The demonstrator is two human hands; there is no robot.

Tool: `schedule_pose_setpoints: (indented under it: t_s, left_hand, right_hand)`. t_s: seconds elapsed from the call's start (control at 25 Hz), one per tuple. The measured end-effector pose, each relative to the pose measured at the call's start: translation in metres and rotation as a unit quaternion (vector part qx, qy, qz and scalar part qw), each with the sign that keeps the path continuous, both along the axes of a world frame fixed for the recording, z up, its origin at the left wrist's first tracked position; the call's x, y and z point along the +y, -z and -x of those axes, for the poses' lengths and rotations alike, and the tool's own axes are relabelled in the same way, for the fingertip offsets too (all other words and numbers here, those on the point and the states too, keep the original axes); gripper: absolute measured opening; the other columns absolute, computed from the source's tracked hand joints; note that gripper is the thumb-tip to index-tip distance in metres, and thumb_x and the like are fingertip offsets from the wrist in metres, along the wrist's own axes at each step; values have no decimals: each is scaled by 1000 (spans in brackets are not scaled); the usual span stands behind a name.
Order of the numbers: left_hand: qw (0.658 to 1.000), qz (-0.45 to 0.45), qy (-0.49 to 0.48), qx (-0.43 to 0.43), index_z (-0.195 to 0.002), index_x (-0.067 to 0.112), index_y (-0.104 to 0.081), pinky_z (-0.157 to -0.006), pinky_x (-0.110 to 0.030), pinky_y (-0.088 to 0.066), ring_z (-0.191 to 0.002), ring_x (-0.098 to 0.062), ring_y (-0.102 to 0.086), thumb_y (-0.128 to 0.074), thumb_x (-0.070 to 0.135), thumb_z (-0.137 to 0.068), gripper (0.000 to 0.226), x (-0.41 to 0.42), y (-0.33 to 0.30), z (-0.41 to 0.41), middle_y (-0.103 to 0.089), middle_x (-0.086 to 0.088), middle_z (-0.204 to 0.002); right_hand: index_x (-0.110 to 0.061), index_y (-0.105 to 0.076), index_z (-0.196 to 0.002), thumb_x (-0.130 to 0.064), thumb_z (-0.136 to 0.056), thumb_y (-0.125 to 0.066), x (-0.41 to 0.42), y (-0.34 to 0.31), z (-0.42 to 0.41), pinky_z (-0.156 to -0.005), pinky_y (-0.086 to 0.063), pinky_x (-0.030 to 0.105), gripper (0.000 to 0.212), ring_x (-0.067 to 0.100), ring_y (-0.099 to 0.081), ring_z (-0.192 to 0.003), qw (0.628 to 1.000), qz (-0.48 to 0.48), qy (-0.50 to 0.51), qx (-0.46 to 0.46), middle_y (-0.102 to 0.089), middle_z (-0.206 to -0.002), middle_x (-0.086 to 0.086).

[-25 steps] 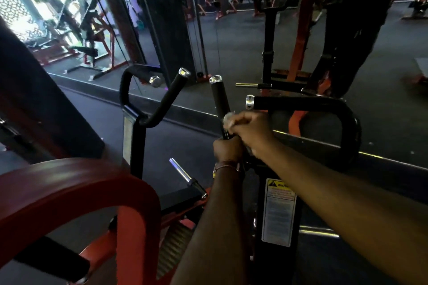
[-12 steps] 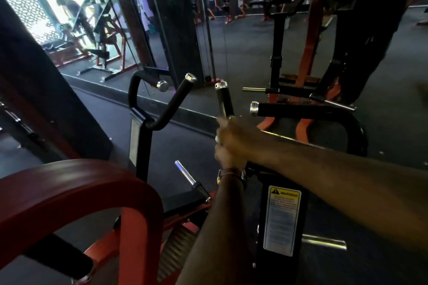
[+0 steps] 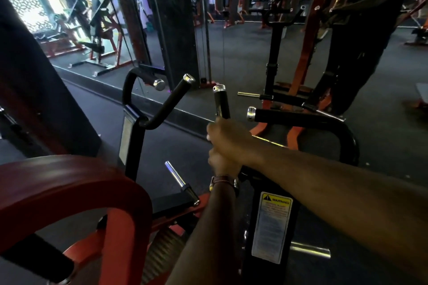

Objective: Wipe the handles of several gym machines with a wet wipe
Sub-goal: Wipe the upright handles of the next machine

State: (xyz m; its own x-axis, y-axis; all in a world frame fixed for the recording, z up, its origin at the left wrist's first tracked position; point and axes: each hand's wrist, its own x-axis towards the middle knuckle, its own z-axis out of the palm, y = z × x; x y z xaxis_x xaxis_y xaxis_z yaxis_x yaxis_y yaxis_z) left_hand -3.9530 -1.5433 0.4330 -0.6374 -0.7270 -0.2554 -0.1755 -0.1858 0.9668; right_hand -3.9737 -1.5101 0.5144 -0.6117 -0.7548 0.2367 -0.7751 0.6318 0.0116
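A person's right hand (image 3: pixel 228 139) wraps around the lower part of an upright black handle (image 3: pixel 221 103) on a gym machine, fingers curled about the grip, while the left hand (image 3: pixel 222 162) clasps the same bar directly beneath it, the two hands touching. A sliver of white shows at the edge of the right hand's fingers; whether this is the wet wipe cannot be told, and the wipe is otherwise hidden. The handle's chrome cap rises clear above the hands. A second angled handle (image 3: pixel 172 97) stands to the left, and a horizontal handle (image 3: pixel 289 117) with a chrome end runs just to the right. A watch (image 3: pixel 223 180) circles the left wrist. A yellow-headed warning label (image 3: pixel 272 227) is fixed to the machine's black post below the arms, and a red padded rest (image 3: pixel 69 183) curves across the lower left.
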Motion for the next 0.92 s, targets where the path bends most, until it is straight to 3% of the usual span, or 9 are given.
schedule_pose_setpoints:
  t_s: [0.08,0.2,0.32,0.4,0.48,0.56,0.68,0.8,0.92]
  left_hand:
    - [998,32,42,-18,-81,9,-70,-63,-29,-50,-74,-20,-65,-71,18,-73,12,7,0,0,-68,-2,-77]
    - [999,9,49,14,-73,13,-71,-52,-26,-51,-53,-14,-61,-81,20,-72,12,8,0,-2,-69,1,-63]
    - [998,23,55,28,-62,17,-59,-48,-18,-46,-54,-8,-55,-62,0,-88,32,4,-4,-1,-57,3,-59]
    - [997,39,54,36,-58,19,-51,-46,-11,-39,-57,-11,-48,-53,-1,-95,42,2,-1,-1,-50,3,-59]
    - [996,39,44,60,-56,15,-52,-40,-8,-33,-54,-9,-44,-53,-5,-92,41,3,1,-3,-50,3,-56]
    - [996,50,45,55,-63,11,-60,-41,-8,-35,-52,-6,-47,-59,-5,-87,28,4,3,-3,-55,3,-58]
    - [995,42,56,71,-73,9,-66,-48,-13,-41,-58,-7,-53,-60,-2,-87,19,4,2,-3,-60,2,-63]
    - [996,31,53,72,-60,15,-55,-44,-9,-34,-51,-4,-47,-49,-8,-93,41,0,8,1,-51,4,-58]
    - [994,34,66,77,-64,16,-56,-44,-7,-36,-54,-4,-48,-49,-2,-98,39,-2,10,2,-53,4,-60]
  right_hand:
    - [-2,-60,-105,-7,-99,-45,-11,-18,23,-64,-46,34,17,34,-66,-86,995,77,54,36,-60,-103,20]
    - [-4,-61,-103,-6,-100,-43,-20,-28,49,-60,-50,28,19,23,-67,-75,973,184,131,50,-65,-91,13]
    - [-1,-61,-107,-12,-101,-51,-17,7,31,-64,-51,29,16,21,-67,-77,959,217,179,34,-67,-90,12]
    - [5,-53,-124,-10,-105,-42,-13,22,21,-86,-45,34,26,29,-62,-101,942,274,194,-10,-62,-114,22]
    - [0,-47,-134,-6,-105,-38,-16,18,18,-95,-43,27,31,25,-57,-114,926,313,189,-95,-57,-130,19]
    - [0,-51,-131,-1,-99,-47,-22,3,26,-93,-48,27,32,27,-59,-116,899,356,219,-131,-60,-127,18]
    - [2,-52,-127,-1,-98,-47,-30,-9,28,-75,-41,23,29,29,-61,-112,847,410,271,-203,-63,-123,19]
    - [7,-45,-130,-4,-100,-42,-15,9,9,-78,-38,24,32,31,-55,-115,867,342,270,-243,-55,-125,19]
    - [-3,-49,-130,-7,-99,-49,3,29,-4,-80,-56,26,31,19,-65,-99,930,259,224,-133,-63,-118,13]
